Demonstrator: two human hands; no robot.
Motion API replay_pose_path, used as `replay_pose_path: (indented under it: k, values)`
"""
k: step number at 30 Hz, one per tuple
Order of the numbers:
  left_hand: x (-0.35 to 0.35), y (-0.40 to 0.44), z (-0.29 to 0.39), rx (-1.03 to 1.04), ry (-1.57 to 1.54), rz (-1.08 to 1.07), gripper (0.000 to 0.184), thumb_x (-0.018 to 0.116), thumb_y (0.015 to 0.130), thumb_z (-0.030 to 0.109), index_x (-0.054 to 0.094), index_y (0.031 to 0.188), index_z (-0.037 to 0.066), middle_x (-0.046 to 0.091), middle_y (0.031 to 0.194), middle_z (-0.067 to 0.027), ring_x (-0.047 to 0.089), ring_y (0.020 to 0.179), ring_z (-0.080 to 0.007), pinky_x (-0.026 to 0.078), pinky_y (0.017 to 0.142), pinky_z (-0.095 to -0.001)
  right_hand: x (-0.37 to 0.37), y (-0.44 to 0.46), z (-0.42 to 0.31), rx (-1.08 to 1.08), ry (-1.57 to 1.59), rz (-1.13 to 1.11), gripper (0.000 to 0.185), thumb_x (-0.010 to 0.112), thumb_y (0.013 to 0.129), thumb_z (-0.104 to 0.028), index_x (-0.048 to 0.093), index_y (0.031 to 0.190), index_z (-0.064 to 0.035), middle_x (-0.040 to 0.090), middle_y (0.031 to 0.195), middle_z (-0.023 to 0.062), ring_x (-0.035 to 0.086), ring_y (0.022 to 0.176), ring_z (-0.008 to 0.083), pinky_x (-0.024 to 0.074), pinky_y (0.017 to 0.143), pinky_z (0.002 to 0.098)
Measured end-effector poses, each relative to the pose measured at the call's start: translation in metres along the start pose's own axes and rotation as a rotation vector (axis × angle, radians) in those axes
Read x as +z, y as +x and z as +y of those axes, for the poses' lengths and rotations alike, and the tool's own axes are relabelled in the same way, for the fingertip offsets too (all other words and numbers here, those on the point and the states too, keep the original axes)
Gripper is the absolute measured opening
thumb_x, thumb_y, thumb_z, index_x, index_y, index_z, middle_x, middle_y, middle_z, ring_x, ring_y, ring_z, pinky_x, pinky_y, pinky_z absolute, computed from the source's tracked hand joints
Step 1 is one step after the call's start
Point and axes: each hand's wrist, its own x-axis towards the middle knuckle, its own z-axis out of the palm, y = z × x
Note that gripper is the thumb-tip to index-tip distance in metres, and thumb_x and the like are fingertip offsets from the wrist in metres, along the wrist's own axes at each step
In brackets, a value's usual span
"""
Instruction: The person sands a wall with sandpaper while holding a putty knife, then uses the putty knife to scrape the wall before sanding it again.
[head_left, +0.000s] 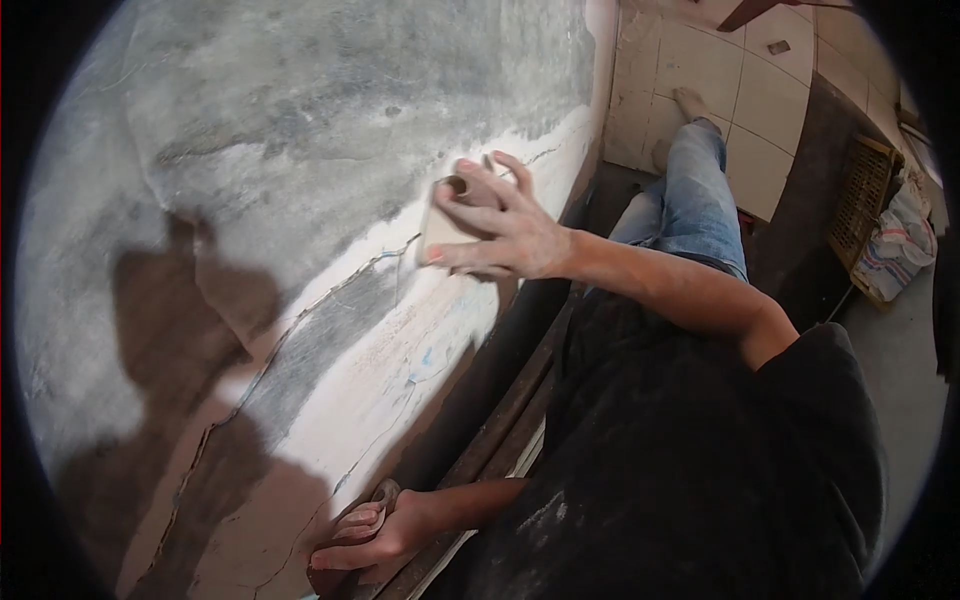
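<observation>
My right hand (510, 225) is pressed near the wall, its fingers closed over a flat pale plate (432, 225) like a putty spreader. A dark rounded hollow shows at the plate's top, between thumb and fingers. The plate lies against a white band of filler (350, 262) beside a long crack (290, 335) in the grey wall (300, 80). Lower down, in shadow, my left hand (385, 535) is closed around a brownish piece with a curved edge (385, 497); its kind is unclear. Pale dust marks the fingers of my right hand.
A dark ledge (475, 440) runs along the wall's base, close to my body. Pale floor tiles (695, 60) lie beyond my jeans and bare foot (690, 103). A yellowish plastic crate (860, 205) and a striped sack (900, 240) stand at the right. My shadow (180, 330) falls across the wall.
</observation>
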Motion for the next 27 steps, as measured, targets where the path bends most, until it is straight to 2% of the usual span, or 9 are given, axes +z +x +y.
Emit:
replay_pose_path:
  k: [3, 6, 9, 11, 15, 18, 20, 25, 27]
  values:
    - [0.003, 0.001, 0.006, -0.002, 0.015, 0.013, 0.039, 0.058, 0.095, 0.021, 0.034, 0.065, 0.013, 0.029, 0.052, 0.0065, 0.028, 0.041, -0.0033, 0.022, 0.037, -0.0206, -0.013, -0.016, 0.012, 0.025, -0.029, -0.111, 0.052, 0.068, 0.081, -0.043, 0.053, 0.13, -0.044, 0.038, 0.149, 0.0084, 0.023, 0.141, 0.0353, 0.0096, 0.111, 0.0558]
    - [0.001, 0.0, 0.002, -0.03, -0.015, 0.023, 0.038, 0.058, 0.094, 0.02, 0.034, 0.066, 0.013, 0.029, 0.052, 0.0064, 0.029, 0.041, -0.0035, 0.022, 0.037, -0.0206, -0.011, 0.002, -0.011, 0.099, 0.035, -0.056, 0.051, 0.068, 0.081, -0.042, 0.053, 0.13, -0.0434, 0.038, 0.149, 0.0087, 0.023, 0.141, 0.0352, 0.0095, 0.111, 0.0556]
    - [0.003, -0.001, 0.004, -0.037, -0.019, 0.045, 0.037, 0.059, 0.094, 0.019, 0.035, 0.066, 0.013, 0.028, 0.052, 0.0063, 0.029, 0.04, -0.0039, 0.023, 0.036, -0.0206, -0.007, 0.031, -0.019, 0.006, 0.061, 0.05, 0.052, 0.068, 0.08, -0.045, 0.054, 0.13, -0.0421, 0.042, 0.145, 0.0084, 0.025, 0.14, 0.034, 0.0096, 0.111, 0.0566]
    - [0.001, 0.001, 0.001, -0.004, -0.003, 0.007, 0.028, 0.053, 0.097, 0.021, 0.044, 0.073, 0.008, 0.028, 0.052, 0.0071, 0.028, 0.039, -0.0016, 0.021, 0.035, -0.0177, -0.004, 0.029, -0.01, -0.045, 0.08, 0.074, 0.054, 0.069, 0.079, -0.045, 0.054, 0.131, -0.0416, 0.045, 0.143, 0.0076, 0.024, 0.141, 0.0331, 0.0092, 0.111, 0.0562]
    - [0.004, 0.0, 0.004, -0.016, 0.033, 0.021, 0.028, 0.05, 0.098, 0.021, 0.047, 0.075, 0.007, 0.029, 0.052, 0.0073, 0.028, 0.038, -0.0005, 0.02, 0.034, -0.0162, -0.016, -0.003, 0.019, -0.054, -0.087, -0.083, 0.059, 0.072, 0.078, -0.043, 0.051, 0.133, -0.04, 0.05, 0.138, 0.009, 0.03, 0.138, 0.0342, 0.0115, 0.112, 0.0552]
    - [0.004, 0.001, 0.003, -0.008, -0.028, 0.038, 0.035, 0.059, 0.094, 0.017, 0.037, 0.066, 0.011, 0.028, 0.05, 0.0062, 0.027, 0.04, -0.0041, 0.022, 0.036, -0.0208, -0.005, 0.015, -0.006, 0.006, 0.002, 0.088, 0.06, 0.071, 0.078, -0.044, 0.051, 0.134, -0.0388, 0.049, 0.14, 0.0093, 0.028, 0.139, 0.0341, 0.0116, 0.112, 0.056]
    - [0.004, 0.0, 0.006, -0.021, -0.022, 0.028, 0.035, 0.058, 0.094, 0.018, 0.038, 0.067, 0.012, 0.028, 0.051, 0.0063, 0.027, 0.04, -0.0037, 0.022, 0.036, -0.0204, 0.006, 0.048, -0.026, -0.065, 0.024, 0.209, 0.056, 0.067, 0.08, -0.048, 0.052, 0.133, -0.0375, 0.046, 0.143, 0.0063, 0.026, 0.14, 0.0321, 0.0118, 0.112, 0.0563]
    - [0.003, 0.0, 0.002, -0.027, -0.05, 0.037, 0.028, 0.057, 0.095, 0.018, 0.042, 0.072, 0.01, 0.028, 0.051, 0.0066, 0.027, 0.041, -0.0027, 0.022, 0.036, -0.0192, 0.0, 0.018, -0.01, -0.053, 0.131, 0.077, 0.066, 0.07, 0.079, -0.034, 0.043, 0.138, -0.043, 0.04, 0.147, -0.0007, 0.027, 0.139, 0.0283, 0.013, 0.11, 0.0558]
    - [0.002, 0.0, 0.0, -0.058, -0.056, 0.034, 0.025, 0.057, 0.095, 0.018, 0.044, 0.077, 0.009, 0.028, 0.052, 0.0066, 0.027, 0.041, -0.0026, 0.022, 0.036, -0.0188, -0.023, -0.017, 0.009, -0.024, -0.041, -0.18, 0.064, 0.073, 0.078, -0.03, 0.048, 0.136, -0.0414, 0.039, 0.148, 0.0017, 0.03, 0.138, 0.0319, 0.0173, 0.109, 0.0563]
